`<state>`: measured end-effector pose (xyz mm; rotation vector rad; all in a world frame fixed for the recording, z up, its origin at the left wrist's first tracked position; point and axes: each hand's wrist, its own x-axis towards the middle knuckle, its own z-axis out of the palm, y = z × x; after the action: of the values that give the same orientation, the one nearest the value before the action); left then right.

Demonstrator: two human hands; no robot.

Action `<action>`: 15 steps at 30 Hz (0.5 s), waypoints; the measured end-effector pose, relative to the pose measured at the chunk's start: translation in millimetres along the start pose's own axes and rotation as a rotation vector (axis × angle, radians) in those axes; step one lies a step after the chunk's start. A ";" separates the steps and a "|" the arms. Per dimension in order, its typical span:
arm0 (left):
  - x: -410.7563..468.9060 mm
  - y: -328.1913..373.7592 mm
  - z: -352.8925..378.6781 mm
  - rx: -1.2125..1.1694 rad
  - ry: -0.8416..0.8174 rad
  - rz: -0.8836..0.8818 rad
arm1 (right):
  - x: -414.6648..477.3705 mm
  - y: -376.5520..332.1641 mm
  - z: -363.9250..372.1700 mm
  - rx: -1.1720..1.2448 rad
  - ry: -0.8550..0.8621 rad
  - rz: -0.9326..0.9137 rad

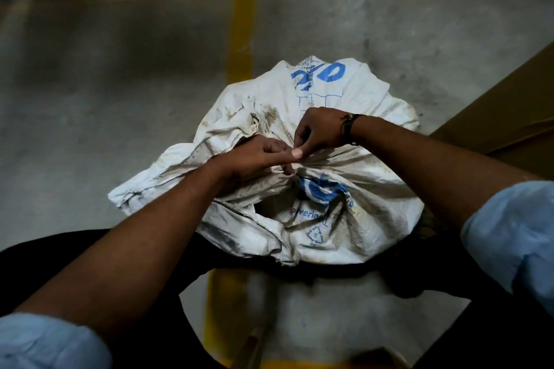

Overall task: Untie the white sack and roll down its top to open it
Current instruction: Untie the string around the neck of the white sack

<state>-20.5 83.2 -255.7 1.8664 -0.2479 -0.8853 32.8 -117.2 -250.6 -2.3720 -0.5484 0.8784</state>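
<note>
I stand over a soiled white sack (344, 93) that sits on the concrete floor (120, 69) just in front of my legs, its blue printing creased across the cloth. Both hands meet at the sack's gathered neck, near the middle of the bundle, where the fabric is drawn into tight folds. My left hand (257, 156) comes in from the near left, fingers curled into the bunched cloth and the thumb lying flat across the top of the neck. My right hand (317, 129) comes down from the far right, fingertips pinching the same bunch right against my left thumb. The tie itself is too small to make out between the fingers. Loose flaps of the sack's top spread out to the left and towards me, below my left forearm, and the top is not yet rolled down. A black wristband (349, 127) circles my right wrist. A yellow line (242, 39) painted on the floor runs away beyond the sack, and brown cardboard (494, 105) lies to the right.
</note>
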 end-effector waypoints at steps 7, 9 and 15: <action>5.0 -12.1 2.5 -0.039 0.111 -0.016 | -2.5 5.2 -2.9 0.065 -0.015 -0.027; 7.2 -10.9 2.1 -0.027 0.110 -0.034 | -5.2 5.8 -3.0 0.092 -0.034 -0.034; 13.7 -0.3 4.6 0.147 0.110 -0.008 | -12.9 7.1 4.3 0.042 0.112 -0.052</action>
<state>-14.0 72.8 -263.3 2.0468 -0.2434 -0.7839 22.0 -128.1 -251.7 -2.3415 -0.5384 0.7221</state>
